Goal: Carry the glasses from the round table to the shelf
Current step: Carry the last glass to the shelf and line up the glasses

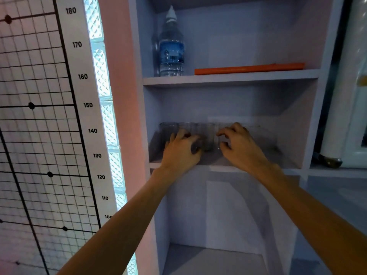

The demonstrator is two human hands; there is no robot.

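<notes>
Several clear glasses (206, 135) stand in a row on the middle board of the pale shelf unit (218, 163), with one more glass (167, 132) at the far left. My left hand (182, 151) reaches into this compartment, its fingers curled around a glass (196, 145) in the row. My right hand (238, 145) hovers just right of the row. Its fingers are spread and bent, close to the nearest glass (217, 141) but not closed on it. The glasses are blurred and partly hidden by my hands. The round table is out of view.
On the board above stand a plastic water bottle (171, 46) and a flat orange book (250, 68). A lower compartment (214, 225) opens beneath. A height chart (59, 116) and a glass-block strip (107, 120) fill the wall on the left. A white roll (337, 116) stands at the right.
</notes>
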